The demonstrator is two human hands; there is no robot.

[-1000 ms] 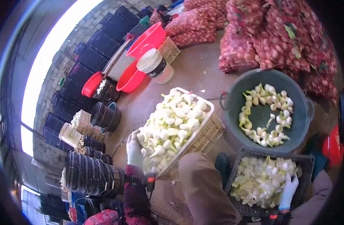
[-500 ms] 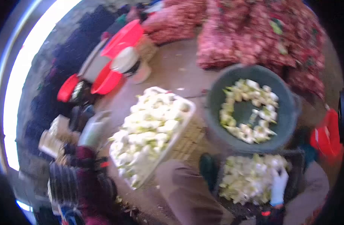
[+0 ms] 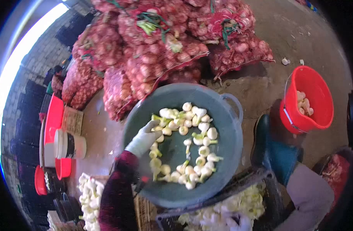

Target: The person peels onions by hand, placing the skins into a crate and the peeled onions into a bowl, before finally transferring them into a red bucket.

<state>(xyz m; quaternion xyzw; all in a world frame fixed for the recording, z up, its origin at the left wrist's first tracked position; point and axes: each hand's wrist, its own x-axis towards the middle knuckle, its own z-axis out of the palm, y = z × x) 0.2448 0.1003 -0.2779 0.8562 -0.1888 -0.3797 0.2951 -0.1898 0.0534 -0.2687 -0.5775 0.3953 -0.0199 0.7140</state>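
Observation:
A large grey-green tub [image 3: 232, 154] holds a ring of white garlic bulbs [image 3: 212, 133], several with short green stems. At its left inner side, my left hand [image 3: 142, 140], in a white glove, has its fingers and thumb around a garlic bulb [image 3: 157, 128]. Below the tub stands a dark crate [image 3: 276, 192] full of pale garlic skins and trimmings [image 3: 244, 202]. Over those trimmings, at the bottom edge, my gloved right hand [image 3: 240, 222] is blurred and partly cut off. What its fingers hold, if anything, I cannot make out.
Pink mesh sacks [image 3: 153, 57] of garlic are heaped behind the tub. A red bucket [image 3: 307, 100] with some bulbs stands at right, near a green boot [image 3: 271, 146]. White bulbs [image 3: 89, 200] fill a basket at lower left. A white pail [image 3: 70, 144] stands farther left.
My view has swung right, bringing the tub to the middle. My left hand has moved from beside the white basket into the tub. My right hand stays over the crate.

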